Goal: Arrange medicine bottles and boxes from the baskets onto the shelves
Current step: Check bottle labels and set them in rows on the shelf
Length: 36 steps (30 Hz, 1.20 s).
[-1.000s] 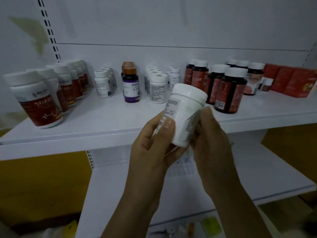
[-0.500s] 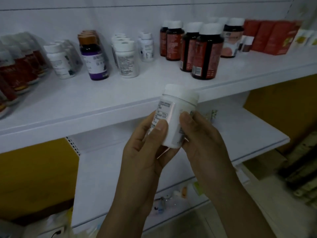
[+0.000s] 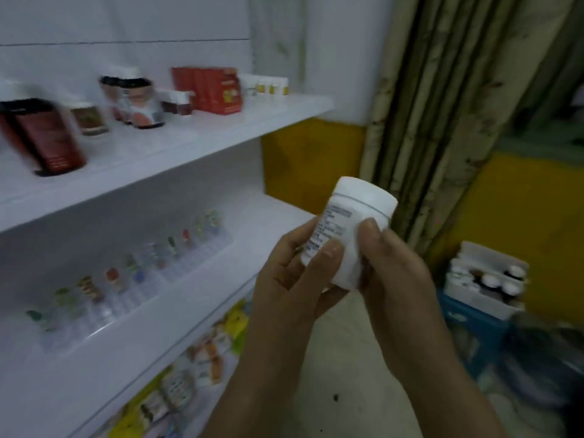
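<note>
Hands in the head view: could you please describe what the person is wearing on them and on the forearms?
Nothing is worn: the left hand and right hand are bare, with no gloves, rings or watch visible. The left forearm and right forearm are bare to the frame's edge, so no sleeve shows. Nails look short.

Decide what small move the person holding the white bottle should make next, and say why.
Probably raise the white bottle toward the bare stretch of the top shelf and stand it upright there. Both the left hand and right hand grip it, tilted, in front of the shelves, and other bottles already stand on that shelf.
</note>
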Tool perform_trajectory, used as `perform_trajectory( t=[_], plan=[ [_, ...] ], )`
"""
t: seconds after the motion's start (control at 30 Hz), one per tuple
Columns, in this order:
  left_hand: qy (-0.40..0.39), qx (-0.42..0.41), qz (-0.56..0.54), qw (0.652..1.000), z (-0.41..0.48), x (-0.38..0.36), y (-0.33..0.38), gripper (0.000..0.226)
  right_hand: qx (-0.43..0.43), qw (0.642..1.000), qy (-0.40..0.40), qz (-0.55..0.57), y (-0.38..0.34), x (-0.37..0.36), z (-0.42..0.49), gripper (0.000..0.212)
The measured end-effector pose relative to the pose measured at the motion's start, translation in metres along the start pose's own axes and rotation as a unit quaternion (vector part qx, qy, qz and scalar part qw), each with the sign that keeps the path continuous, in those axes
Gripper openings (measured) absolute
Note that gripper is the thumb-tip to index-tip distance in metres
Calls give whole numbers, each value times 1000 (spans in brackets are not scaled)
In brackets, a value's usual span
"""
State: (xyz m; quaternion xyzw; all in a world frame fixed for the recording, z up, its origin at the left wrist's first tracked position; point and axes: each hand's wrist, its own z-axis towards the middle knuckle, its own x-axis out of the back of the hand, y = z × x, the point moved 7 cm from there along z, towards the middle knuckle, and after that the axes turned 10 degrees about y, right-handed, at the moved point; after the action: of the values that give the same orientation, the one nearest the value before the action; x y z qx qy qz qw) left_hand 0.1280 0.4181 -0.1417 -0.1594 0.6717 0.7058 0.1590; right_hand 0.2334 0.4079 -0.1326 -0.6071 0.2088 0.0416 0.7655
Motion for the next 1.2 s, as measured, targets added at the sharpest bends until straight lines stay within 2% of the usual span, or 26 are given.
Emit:
perform_trajectory(
  t=[0.13, 0.27, 0.37, 0.47, 0.57, 0.63, 0.77, 0.87, 1.0, 1.1, 1.2],
  plan=[
    [-89, 66, -3, 994, -21, -118, -56, 45, 37, 992, 107, -56, -50, 122, -8, 50],
    [-173, 121, -9, 977, -41, -211, -99, 47, 63, 979, 185, -61, -90, 213, -17, 63],
    [-216, 157, 8, 964, -49, -256, -129, 51, 69, 968, 232, -67, -102, 264, -18, 63],
    [-243, 203, 11, 949, -43, -288, -160, 45, 55, 956, 283, -56, -99, 308, -9, 50],
    [-256, 272, 29, 927, -23, -312, -198, 51, 41, 941, 320, -100, -93, 347, 10, 42],
    [-273, 306, 79, 909, -5, -322, -227, 52, 21, 929, 347, -124, -85, 377, 27, 36],
    [-304, 321, 183, 878, 52, -333, -293, 41, -19, 920, 346, -183, -57, 421, 74, 39],
    [-323, 310, 250, 859, 101, -337, -343, 40, -82, 910, 351, -207, -21, 451, 109, 41],
    [-350, 333, 283, 828, 144, -346, -399, 30, -177, 886, 384, -191, 27, 489, 141, 45],
    [-348, 363, 307, 808, 169, -353, -435, 34, -229, 870, 404, -165, 52, 515, 164, 28],
    [-326, 381, 312, 807, 198, -368, -468, 34, -265, 862, 398, -167, 70, 544, 200, 19]
  ],
)
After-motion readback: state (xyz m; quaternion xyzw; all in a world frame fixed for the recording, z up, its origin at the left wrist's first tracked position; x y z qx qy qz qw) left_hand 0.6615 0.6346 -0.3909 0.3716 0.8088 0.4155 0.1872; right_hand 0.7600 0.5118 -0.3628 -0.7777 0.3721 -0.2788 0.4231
